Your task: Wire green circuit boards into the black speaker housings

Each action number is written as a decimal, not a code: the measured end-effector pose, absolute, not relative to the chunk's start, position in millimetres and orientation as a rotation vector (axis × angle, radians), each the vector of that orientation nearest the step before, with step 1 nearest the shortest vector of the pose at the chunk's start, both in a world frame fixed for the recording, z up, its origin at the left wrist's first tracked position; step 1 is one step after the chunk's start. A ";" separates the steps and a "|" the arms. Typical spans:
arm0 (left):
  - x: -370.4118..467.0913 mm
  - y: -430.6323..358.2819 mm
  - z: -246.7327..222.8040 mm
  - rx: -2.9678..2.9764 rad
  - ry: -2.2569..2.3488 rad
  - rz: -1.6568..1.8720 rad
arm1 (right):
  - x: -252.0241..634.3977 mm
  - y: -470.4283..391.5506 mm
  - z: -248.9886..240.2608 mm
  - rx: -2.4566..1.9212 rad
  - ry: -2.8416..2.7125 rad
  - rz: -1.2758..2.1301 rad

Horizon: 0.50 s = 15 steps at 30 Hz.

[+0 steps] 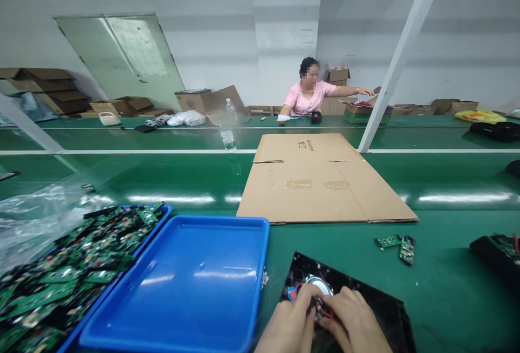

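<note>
Near edge, centre-right: both hands meet over a black panel [385, 309], glossy, flat, angular, lying on the green table [447, 288]. Left hand [290, 323] and right hand [355, 320] are curled together, fingertips pinching a small part with red wires [325, 312] between them; what the part is cannot be made out. Just beyond the fingers, set in the panel, a round silvery speaker [319, 283] and a small blue-red piece. Wrists cut off by the bottom edge.

Left of the panel, an empty blue tray [260, 244], smooth plastic, rounded rim, near corner cut off. Further left, a second blue tray, mostly hidden under a heap of green boards [81, 272]; crumpled clear plastic [32, 217] beside it.

Right of the panel, two loose boards [398, 244] lie flat on the table. At the right edge, another black unit [495, 253], partly cut off.

Mid-table: flattened cardboard [320, 180], matte brown, with tape strips. A clear bottle [228, 139] stands beyond it on the left.

Far side: a person in pink [309, 96] sits reaching to an open box [361, 112]. Cartons are stacked along the wall.
</note>
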<state>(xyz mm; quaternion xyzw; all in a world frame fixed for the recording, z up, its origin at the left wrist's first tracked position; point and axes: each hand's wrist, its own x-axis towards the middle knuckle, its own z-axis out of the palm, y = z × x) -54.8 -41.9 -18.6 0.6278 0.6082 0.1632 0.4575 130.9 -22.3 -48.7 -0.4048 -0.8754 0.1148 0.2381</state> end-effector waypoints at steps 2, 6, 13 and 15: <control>-54.2 -42.3 -17.0 1.528 1.531 0.383 | 128.1 -23.1 -49.3 -1.106 -2.400 0.296; -54.6 -42.9 -8.8 1.569 1.573 0.431 | 124.5 -20.9 -45.9 -1.178 -2.402 0.310; -51.0 -44.7 -1.6 1.525 1.745 0.454 | 111.5 -25.6 -38.0 -1.694 -2.392 0.294; -51.5 -44.8 -3.2 1.473 1.805 0.474 | 111.3 -27.3 -42.0 -1.758 -2.323 0.284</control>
